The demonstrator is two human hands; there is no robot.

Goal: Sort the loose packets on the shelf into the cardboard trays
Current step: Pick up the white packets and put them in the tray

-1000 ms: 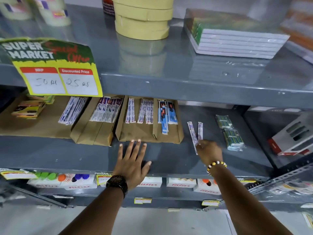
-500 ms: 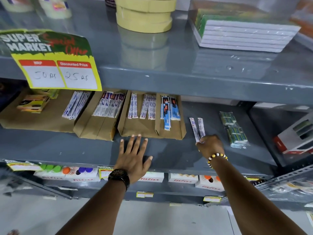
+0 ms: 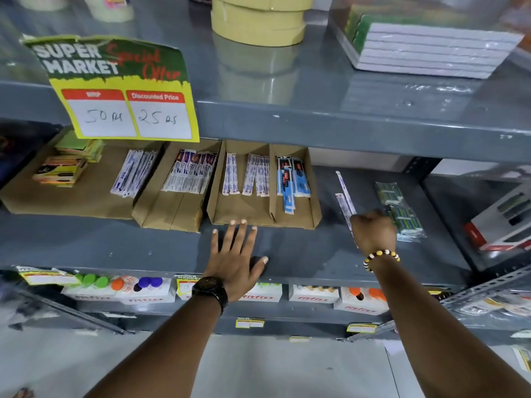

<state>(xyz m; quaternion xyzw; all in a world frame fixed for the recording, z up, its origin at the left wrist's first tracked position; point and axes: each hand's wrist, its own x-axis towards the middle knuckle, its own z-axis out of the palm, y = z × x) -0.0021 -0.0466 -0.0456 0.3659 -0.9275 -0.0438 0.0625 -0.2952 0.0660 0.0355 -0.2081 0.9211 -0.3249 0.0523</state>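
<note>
My left hand (image 3: 235,259) lies flat on the grey shelf (image 3: 301,254), fingers spread, with its fingertips at the front edge of the divided cardboard tray (image 3: 244,214). That tray holds white-purple strip packets (image 3: 255,179) and blue packets (image 3: 293,182). A second tray (image 3: 169,214) and a third tray (image 3: 71,202) to the left hold more packets. Right of the trays, my right hand (image 3: 373,231) is closed on the lower ends of two slim white-purple packets (image 3: 344,193), which fan out away from me. Loose green packets (image 3: 402,214) lie just right of that hand.
A yellow price sign (image 3: 126,110) hangs from the upper shelf edge over the left trays. Tape rolls (image 3: 258,21) and a stack of notebooks (image 3: 431,50) sit on the upper shelf. A red-and-white box (image 3: 500,225) stands at the far right. Fitfizz boxes (image 3: 258,294) line the shelf below.
My left hand stays flat on the shelf. My right hand has shifted slightly farther in with the two slim packets, which now sit staggered instead of side by side.
</note>
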